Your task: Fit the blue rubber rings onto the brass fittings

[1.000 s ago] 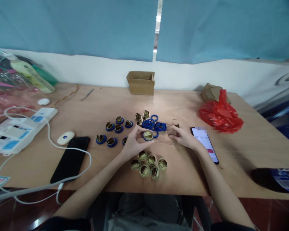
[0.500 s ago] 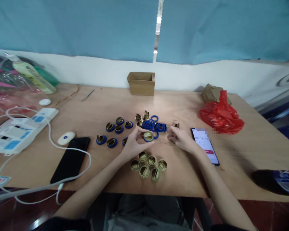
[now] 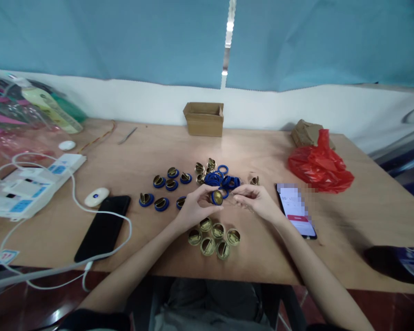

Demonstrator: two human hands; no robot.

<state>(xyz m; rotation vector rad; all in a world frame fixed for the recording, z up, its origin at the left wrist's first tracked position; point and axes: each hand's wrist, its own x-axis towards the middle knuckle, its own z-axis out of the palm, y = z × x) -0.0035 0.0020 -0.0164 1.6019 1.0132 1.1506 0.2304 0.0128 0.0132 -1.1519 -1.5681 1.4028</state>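
Observation:
Between the thumb and fingers of my left hand [image 3: 193, 208] is a round brass fitting with a blue ring [image 3: 217, 197] around its edge, tilted on its side. My right hand [image 3: 253, 201] is pinched close to its right, with a small thin piece at the fingertips that is too small to name. Just beyond lies a pile of loose blue rings [image 3: 214, 178]. Several bare brass fittings [image 3: 207, 247] are grouped near the table's front edge. To the left sit several brass fittings with blue rings [image 3: 161, 204]. One brass fitting [image 3: 254, 180] rests behind my right hand.
A small cardboard box [image 3: 204, 120] stands at the back. On the right are a lit phone [image 3: 298, 216], a red plastic bag [image 3: 319, 165] and a dark bottle [image 3: 393, 263]. A black phone [image 3: 101, 232], white cables and a power strip [image 3: 37, 184] occupy the left.
My right hand has moved left, from beside the loose pieces to close by the fitting in my left hand. The held fitting has turned onto its side.

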